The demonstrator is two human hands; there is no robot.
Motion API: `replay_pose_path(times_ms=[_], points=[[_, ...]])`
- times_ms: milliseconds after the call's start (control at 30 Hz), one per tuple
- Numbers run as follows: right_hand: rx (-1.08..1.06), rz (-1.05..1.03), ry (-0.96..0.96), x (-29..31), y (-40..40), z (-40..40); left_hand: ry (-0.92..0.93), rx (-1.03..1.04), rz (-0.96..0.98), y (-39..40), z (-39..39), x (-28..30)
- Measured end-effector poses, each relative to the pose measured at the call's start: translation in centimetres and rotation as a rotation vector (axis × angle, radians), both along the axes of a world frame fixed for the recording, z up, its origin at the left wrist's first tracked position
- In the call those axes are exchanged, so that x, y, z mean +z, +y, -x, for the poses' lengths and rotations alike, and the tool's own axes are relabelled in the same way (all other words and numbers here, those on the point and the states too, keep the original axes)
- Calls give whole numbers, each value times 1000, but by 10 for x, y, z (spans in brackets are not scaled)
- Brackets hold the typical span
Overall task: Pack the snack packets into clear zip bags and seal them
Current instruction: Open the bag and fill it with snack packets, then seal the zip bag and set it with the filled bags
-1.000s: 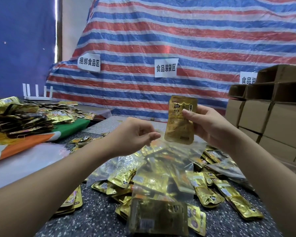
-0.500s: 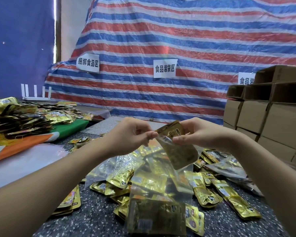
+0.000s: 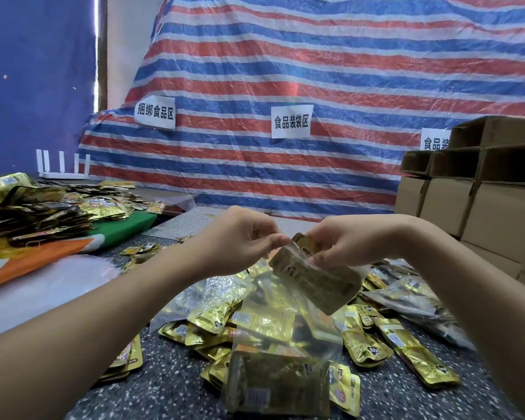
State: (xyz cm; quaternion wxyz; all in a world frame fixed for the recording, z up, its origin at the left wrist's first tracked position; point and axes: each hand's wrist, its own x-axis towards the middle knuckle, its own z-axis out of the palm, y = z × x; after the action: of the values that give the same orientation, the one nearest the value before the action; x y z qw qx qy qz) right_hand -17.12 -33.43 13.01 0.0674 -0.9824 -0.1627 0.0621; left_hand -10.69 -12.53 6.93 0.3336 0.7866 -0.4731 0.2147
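In the head view, the mouth of a clear zip bag (image 3: 288, 325) is pinched by the left hand (image 3: 240, 241) at ten o'clock and the right hand (image 3: 350, 241), a gold snack packet (image 3: 315, 280) half inside, above loose packets (image 3: 373, 348) strewn on the speckled table (image 3: 164, 392) before a striped tarpaulin (image 3: 315, 71).

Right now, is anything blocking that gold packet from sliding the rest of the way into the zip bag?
Nothing visible does. The gold packet is already mostly inside the clear zip bag, top corner poking from the mouth. The left hand pinches one side of the opening and the right hand pinches the other.
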Motion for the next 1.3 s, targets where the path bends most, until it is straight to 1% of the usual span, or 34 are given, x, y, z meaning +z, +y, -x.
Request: replay_pose_path(times_ms=[100,167,333,533,700,800,867,1000,1100,1167,1233,1300], points=[[30,88,-7,0,6,0,-33,-2,4,-5,2,1],[42,84,-17,-3,8,-1,-37,-15,15,-7,2,0],[41,-3,-130,-12,2,-6,-3,-21,37,-5,3,0],[69,-149,-205,-10,0,-6,26,-37,94,-2,1,1],[11,-197,-209,-5,3,-3,77,-35,152,-2,2,3],[24,-243,-187,-2,5,-2,98,-44,177,-2,2,3],[44,-232,-188,1,4,1,103,-49,179,-1,4,4],[136,-154,-276,12,0,9,66,-63,227,2,8,15],[145,-185,-350,17,-2,7,32,-36,270,2,5,19],[117,-137,-348,11,4,2,70,9,283,-2,0,12],[93,-92,-308,0,7,-3,134,13,299,-7,-3,0],[86,-116,-298,-8,5,-7,189,-4,350,-10,-6,-10]])
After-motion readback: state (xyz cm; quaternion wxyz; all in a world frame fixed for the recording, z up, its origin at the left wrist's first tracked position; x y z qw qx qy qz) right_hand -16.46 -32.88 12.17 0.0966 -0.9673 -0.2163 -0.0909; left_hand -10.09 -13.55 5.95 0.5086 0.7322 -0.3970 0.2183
